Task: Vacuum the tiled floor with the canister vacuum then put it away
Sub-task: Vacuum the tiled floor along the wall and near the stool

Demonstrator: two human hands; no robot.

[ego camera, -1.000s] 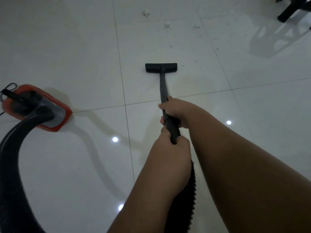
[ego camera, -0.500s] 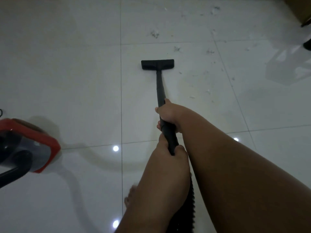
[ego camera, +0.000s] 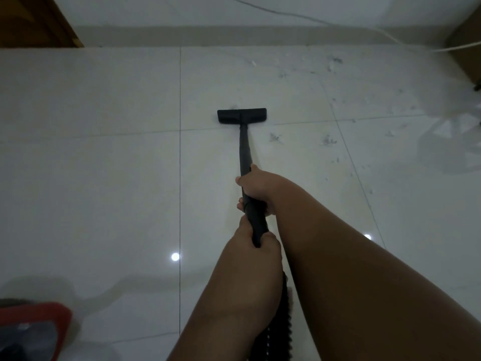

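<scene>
White floor tiles point(ego camera: 104, 178) run to the far wall point(ego camera: 182, 16), with dust bits point(ego camera: 328, 140) scattered to the right. Both hands are clamped on the black vacuum tube point(ego camera: 246, 152), the right hand point(ego camera: 257, 188) farther along and the left hand point(ego camera: 251, 254) nearer, by the ribbed hose point(ego camera: 282, 329). Its flat nozzle point(ego camera: 242, 116) rests on the floor mid-scene. The red canister point(ego camera: 33, 313) sits near left.

My right hand point(ego camera: 257, 187) grips the black wand point(ego camera: 245, 149) farther along, my left hand point(ego camera: 256, 252) nearer. The floor head point(ego camera: 242, 116) lies flat on the tiles point(ego camera: 104, 178) — dust scraps point(ego camera: 327, 140) to its right, red canister point(ego camera: 36, 321) near left.
</scene>
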